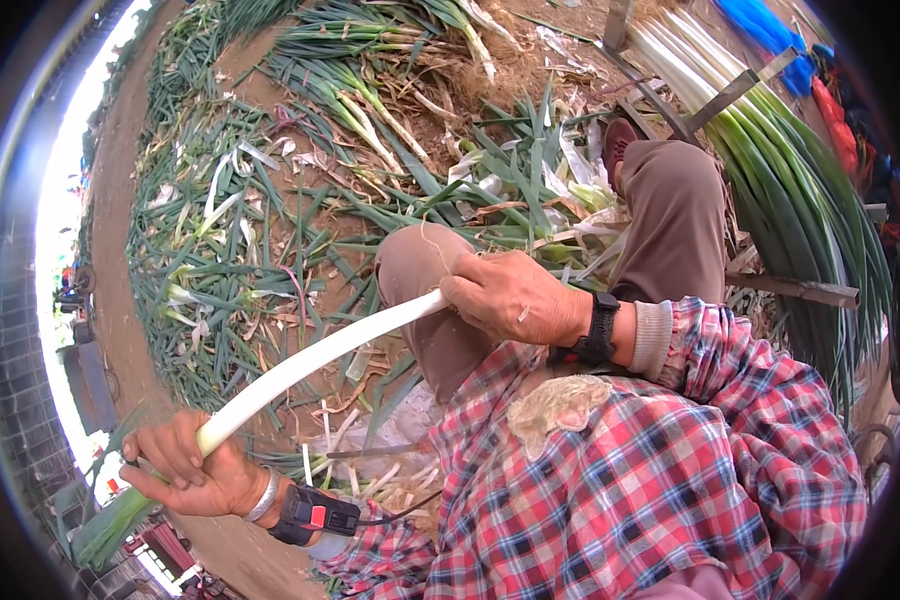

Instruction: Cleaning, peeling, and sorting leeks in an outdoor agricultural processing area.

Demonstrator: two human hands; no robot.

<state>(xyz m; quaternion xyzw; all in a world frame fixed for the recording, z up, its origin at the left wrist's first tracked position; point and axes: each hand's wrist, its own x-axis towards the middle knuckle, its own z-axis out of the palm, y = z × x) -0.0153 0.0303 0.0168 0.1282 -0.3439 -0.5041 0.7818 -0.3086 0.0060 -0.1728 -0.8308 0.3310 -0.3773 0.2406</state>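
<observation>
A long green onion with a peeled white stalk runs slantwise in front of my body, bowed slightly. My right hand grips its root end, above my knee; thin root hairs stick up by the fingers. Lower at the left, my left hand is wrapped round the stalk where white turns to green. The dark green leaves hang out past that hand toward the lower left. Both wrists carry black straps. What lies under the right fingers is hidden.
Cut leaves and peelings litter the ground at the left and ahead. Unpeeled green onions lie heaped at the far side. At the right, a metal rack holds a bundle of cleaned green onions. Blue plastic lies beyond it.
</observation>
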